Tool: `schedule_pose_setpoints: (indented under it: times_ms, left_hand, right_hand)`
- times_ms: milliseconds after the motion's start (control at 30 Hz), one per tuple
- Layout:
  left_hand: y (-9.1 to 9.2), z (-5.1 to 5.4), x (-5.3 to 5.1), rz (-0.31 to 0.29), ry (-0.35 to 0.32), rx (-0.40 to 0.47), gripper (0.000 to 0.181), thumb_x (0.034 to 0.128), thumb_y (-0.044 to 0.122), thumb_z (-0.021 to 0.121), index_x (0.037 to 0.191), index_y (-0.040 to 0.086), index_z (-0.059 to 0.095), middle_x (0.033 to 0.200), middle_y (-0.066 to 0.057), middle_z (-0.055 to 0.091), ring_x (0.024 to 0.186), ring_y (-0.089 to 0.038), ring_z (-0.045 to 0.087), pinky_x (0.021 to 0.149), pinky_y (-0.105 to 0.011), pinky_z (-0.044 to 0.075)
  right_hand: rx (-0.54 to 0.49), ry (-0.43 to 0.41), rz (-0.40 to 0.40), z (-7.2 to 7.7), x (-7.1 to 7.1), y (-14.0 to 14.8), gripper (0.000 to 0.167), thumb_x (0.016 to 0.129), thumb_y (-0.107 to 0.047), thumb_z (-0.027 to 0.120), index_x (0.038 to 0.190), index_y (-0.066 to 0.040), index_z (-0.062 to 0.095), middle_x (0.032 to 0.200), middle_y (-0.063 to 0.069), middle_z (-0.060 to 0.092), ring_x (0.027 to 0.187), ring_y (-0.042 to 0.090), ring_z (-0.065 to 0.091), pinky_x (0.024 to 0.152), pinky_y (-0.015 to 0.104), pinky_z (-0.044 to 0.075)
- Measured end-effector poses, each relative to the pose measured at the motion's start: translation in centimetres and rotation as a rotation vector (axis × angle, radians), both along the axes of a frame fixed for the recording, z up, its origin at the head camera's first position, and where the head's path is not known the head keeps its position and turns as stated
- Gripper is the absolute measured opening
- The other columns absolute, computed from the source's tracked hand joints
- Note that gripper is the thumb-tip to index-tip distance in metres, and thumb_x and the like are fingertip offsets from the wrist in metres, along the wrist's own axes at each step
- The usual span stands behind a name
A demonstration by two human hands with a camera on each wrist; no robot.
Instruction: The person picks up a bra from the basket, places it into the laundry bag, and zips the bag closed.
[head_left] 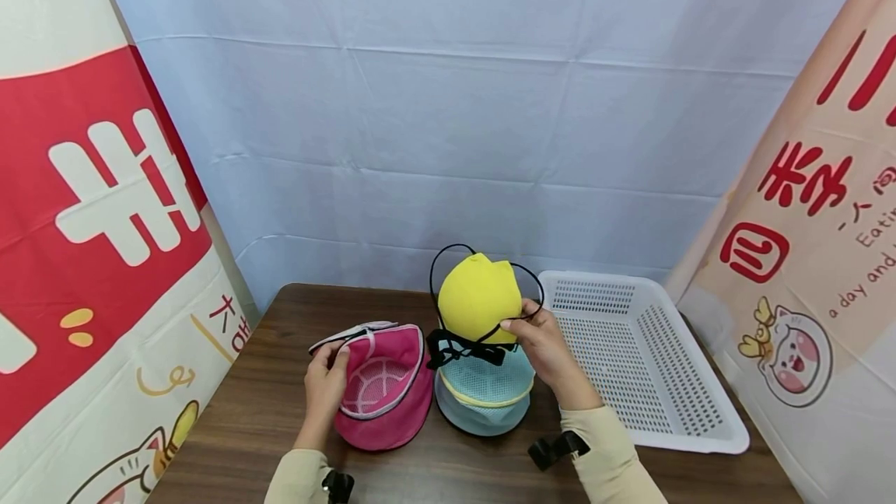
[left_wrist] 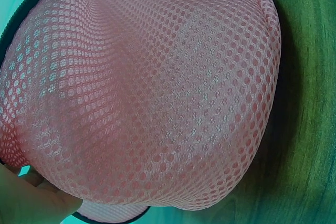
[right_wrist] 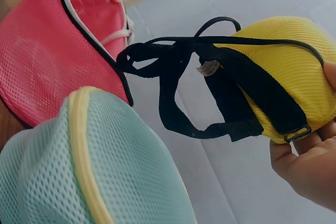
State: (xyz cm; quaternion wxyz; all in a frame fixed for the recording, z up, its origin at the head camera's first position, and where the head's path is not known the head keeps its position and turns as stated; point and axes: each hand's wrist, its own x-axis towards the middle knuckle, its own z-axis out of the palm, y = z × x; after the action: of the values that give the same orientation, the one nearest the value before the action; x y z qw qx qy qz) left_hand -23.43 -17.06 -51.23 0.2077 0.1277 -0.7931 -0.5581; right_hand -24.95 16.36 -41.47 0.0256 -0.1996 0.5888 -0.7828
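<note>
A yellow bra (head_left: 479,298) with black straps is held up by my right hand (head_left: 549,348), which pinches its right edge between thumb and fingers. Its cups lie together, and the straps (right_wrist: 231,85) dangle in the right wrist view. My left hand (head_left: 325,387) grips the rim of a pink mesh laundry bag (head_left: 388,430), whose mouth gapes upward. Pale pink mesh (left_wrist: 157,103) fills most of the left wrist view, hiding the bag's inside there. Just below the bra stands a light blue mesh laundry bag (head_left: 483,387) with a yellow zipper edge.
A white perforated plastic basket (head_left: 602,348) stands at the right of the dark wooden table (head_left: 280,387). Behind the table hangs a pale blue cloth (head_left: 420,115). Printed cloths hang on the left (head_left: 98,154) and right (head_left: 805,271).
</note>
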Motion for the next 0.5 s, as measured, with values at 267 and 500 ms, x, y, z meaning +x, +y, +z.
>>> schedule_pose_setpoints:
  times_ms: [267,500]
  left_hand:
    - [0.0,0.0,0.0,-0.022,-0.008,0.005,0.023,0.0931,0.021,0.055,0.108,0.006,0.065,0.103,-0.013,0.062,0.094,-0.023,0.051,0.082,-0.038,0.038]
    - [-0.2,0.2,0.0,-0.018,0.004,0.026,0.023,0.0936,0.022,0.055,0.106,0.005,0.065,0.101,-0.013,0.062,0.094,-0.022,0.051,0.081,-0.037,0.038]
  right_hand:
    - [-0.050,-0.008,0.026,-0.5,-0.2,-1.3,0.025,0.087,0.008,0.050,0.094,-0.014,0.060,0.091,0.000,0.063,0.083,0.012,0.059,0.075,0.027,0.046]
    - [-0.151,-0.050,0.011,-1.0,-0.5,-2.7,0.028,0.086,0.010,0.048,0.098,-0.012,0.061,0.090,0.003,0.059,0.082,0.014,0.057,0.075,0.027,0.045]
